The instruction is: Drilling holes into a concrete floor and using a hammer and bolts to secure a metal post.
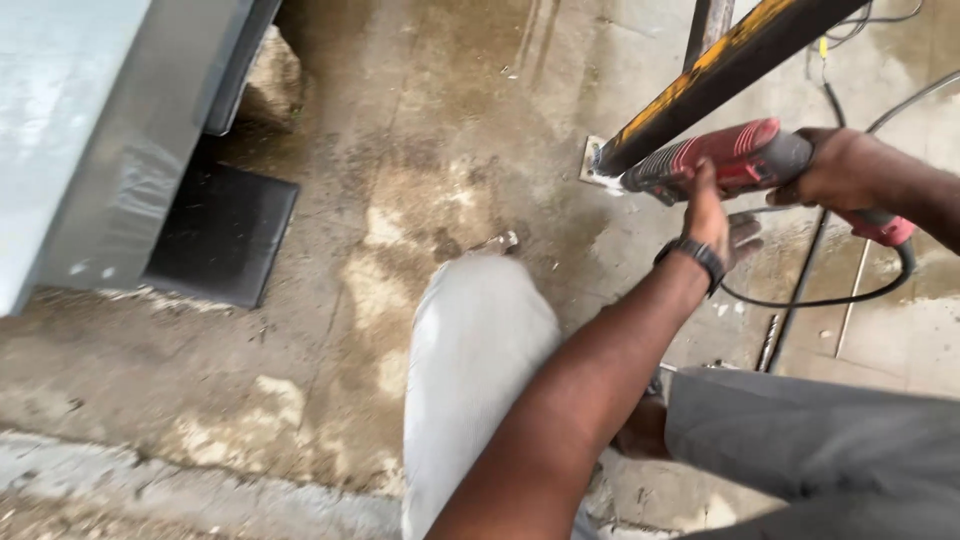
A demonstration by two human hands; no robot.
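A red and grey power drill (pixel 720 160) is held low over the concrete floor, its nose at the foot of a slanted black and yellow metal post (pixel 720 65). The post ends on a small metal base plate (pixel 592 165) on the floor. My left hand (pixel 708 205), with a dark watch on its wrist, grips the front body of the drill. My right hand (pixel 840 170) closes round the drill's rear handle. A black cable (pixel 810 298) runs from the handle across the floor.
My knee in light trousers (pixel 480 350) sits in the middle. A grey metal cabinet (pixel 90 130) stands at the left with a black mat (pixel 225 235) beside it. More cables (pixel 880 20) and a thin rod (pixel 768 342) lie at the right.
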